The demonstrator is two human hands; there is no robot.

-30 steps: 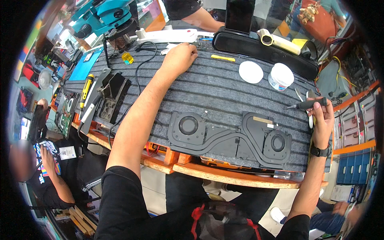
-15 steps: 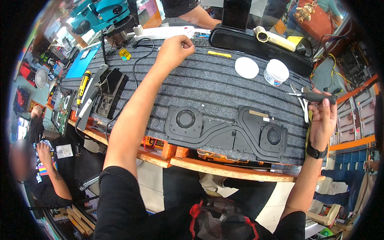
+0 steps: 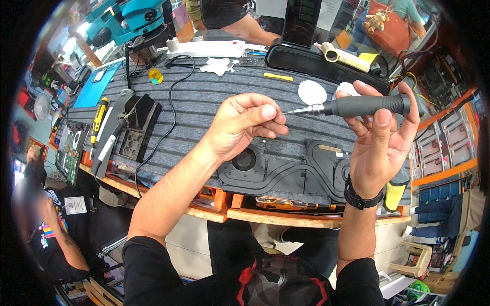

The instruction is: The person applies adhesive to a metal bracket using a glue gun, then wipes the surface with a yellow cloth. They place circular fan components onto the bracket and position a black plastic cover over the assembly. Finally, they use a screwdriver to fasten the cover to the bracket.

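In my right hand [image 3: 380, 148] is a black-handled screwdriver [image 3: 362, 105], held level with its thin silver tip pointing left. My left hand [image 3: 247, 122] is closed in a pinch right at that tip; whatever sits between its fingertips is too small to make out. Beneath both hands lies a black laptop cooling assembly [image 3: 286, 176] with two round fans and heat pipes, on the ribbed grey mat [image 3: 204, 104]. My hands partly cover its fans.
A white lid [image 3: 312, 93] and a mostly hidden white tub [image 3: 347, 90] stand behind my right hand. A yellow stick [image 3: 278, 76], white cloth [image 3: 217, 66] and black cable [image 3: 173, 109] lie farther back. Left are a yellow screwdriver [image 3: 99, 122] and black holder [image 3: 140, 125]. A co-worker [image 3: 64, 239] sits left.
My left hand has come back from the far side of the mat, toward me. My right hand has brought the screwdriver leftward, so its tip meets my left fingertips.
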